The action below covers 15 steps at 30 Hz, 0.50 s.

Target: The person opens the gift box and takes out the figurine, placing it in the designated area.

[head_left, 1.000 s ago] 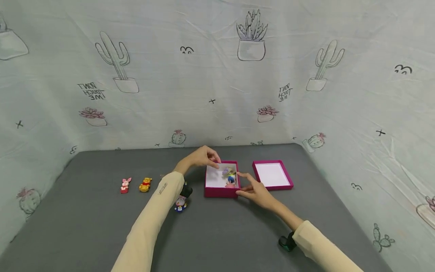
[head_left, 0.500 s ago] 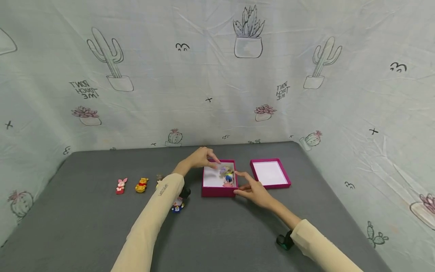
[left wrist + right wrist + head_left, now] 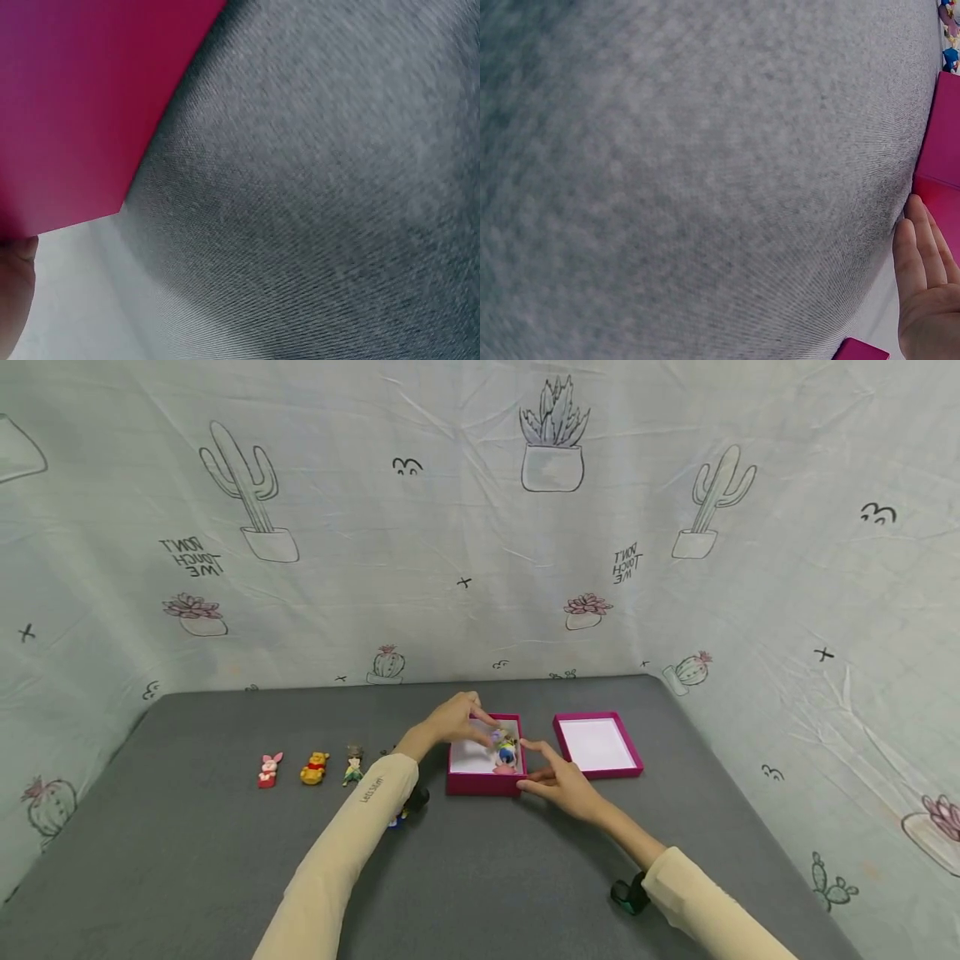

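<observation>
A magenta box [image 3: 486, 785] with a white inside stands open on the grey table, with several small figurines [image 3: 507, 752] lying at its right side. My left hand [image 3: 456, 720] reaches over the box's left wall, thumb and forefinger spread apart near the figurines; whether the fingertips touch one is too small to tell. In the left wrist view only a bit of that hand [image 3: 13, 289] shows beside the box wall [image 3: 82, 112]. My right hand [image 3: 562, 783] rests against the box's right side, its fingers mostly straight in the right wrist view.
The box lid [image 3: 598, 745] lies inside-up to the right. Left of the box stand a pink piglet figurine [image 3: 270, 770], a yellow bear figurine [image 3: 315, 768] and a brown-haired figurine [image 3: 353, 766]. Another figurine [image 3: 395, 821] is partly hidden by the left forearm.
My left hand has moved right and slightly down inside the box area, towards the figurines. The right hand keeps its place at the box, and the brown-haired figurine has come into view.
</observation>
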Available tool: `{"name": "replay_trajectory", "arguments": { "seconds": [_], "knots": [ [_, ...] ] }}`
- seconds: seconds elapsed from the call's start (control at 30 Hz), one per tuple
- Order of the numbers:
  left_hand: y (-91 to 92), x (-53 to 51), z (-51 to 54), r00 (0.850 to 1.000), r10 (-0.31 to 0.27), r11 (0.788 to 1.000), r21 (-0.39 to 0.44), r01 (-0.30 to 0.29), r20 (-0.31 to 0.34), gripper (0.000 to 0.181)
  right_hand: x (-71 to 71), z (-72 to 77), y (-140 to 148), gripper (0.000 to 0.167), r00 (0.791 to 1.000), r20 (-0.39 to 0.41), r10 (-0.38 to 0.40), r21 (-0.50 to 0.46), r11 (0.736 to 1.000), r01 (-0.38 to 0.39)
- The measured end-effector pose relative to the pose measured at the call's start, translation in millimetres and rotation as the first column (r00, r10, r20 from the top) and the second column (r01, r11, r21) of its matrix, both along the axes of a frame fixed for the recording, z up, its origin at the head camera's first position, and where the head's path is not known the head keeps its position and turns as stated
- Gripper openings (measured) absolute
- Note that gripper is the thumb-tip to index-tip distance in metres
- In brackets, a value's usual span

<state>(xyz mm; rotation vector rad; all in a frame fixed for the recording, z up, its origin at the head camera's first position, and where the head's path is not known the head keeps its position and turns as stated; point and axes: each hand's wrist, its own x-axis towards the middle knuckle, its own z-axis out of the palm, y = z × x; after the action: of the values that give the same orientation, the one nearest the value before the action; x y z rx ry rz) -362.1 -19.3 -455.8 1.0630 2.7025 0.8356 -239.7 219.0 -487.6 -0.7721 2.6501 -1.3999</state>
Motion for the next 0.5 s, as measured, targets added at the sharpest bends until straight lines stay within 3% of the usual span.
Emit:
{"name": "replay_trajectory", "arguments": {
  "seconds": [0.13,0.27,0.5],
  "knots": [
    [4.7,2.5,1.7,0.999,0.041,0.997,-0.069,-0.043,-0.024,0.044,-0.2,0.4,1,0.062,1.000,-0.005,-0.001,0.004,1.000,0.001],
    [9.3,4.3,1.8,0.995,0.047,0.990,-0.126,-0.057,-0.084,0.044,-0.3,0.5,1,0.062,1.000,-0.010,-0.003,0.006,1.000,0.003],
    [12.8,6.9,-0.4,0.988,0.054,0.985,-0.153,-0.076,-0.141,0.043,0.2,1.1,1,0.062,1.000,0.002,0.004,0.001,1.000,-0.004]
  ]
}}
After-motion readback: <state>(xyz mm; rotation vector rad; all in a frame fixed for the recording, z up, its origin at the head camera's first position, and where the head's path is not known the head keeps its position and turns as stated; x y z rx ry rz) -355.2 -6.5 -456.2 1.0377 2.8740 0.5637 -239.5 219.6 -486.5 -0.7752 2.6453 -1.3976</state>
